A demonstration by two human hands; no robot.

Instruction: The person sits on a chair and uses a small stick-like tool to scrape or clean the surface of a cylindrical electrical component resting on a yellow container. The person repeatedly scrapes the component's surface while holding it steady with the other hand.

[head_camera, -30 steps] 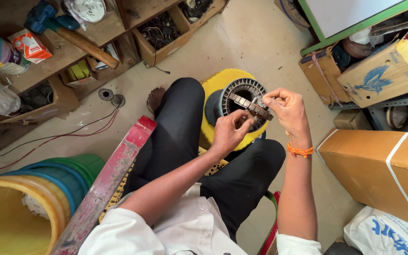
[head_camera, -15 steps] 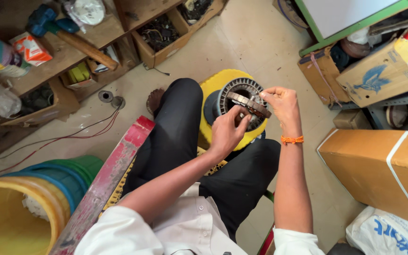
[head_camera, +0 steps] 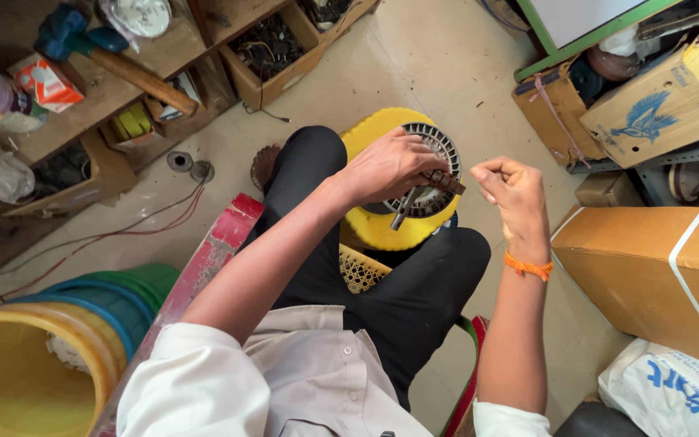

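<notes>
Since half a second ago, the right hand has drawn away from the slotted ring, fingers pinched together, perhaps on thin wire. Left hand rests on the ring, closed around a dark tool. Sitting in a yellow casing beside the knee, the ring looks rigid and heavy; grip its rim.

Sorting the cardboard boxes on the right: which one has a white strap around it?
The large plain brown box nearest the right hand, by the knee. The box above it has a blue bird print and no strap.
</notes>
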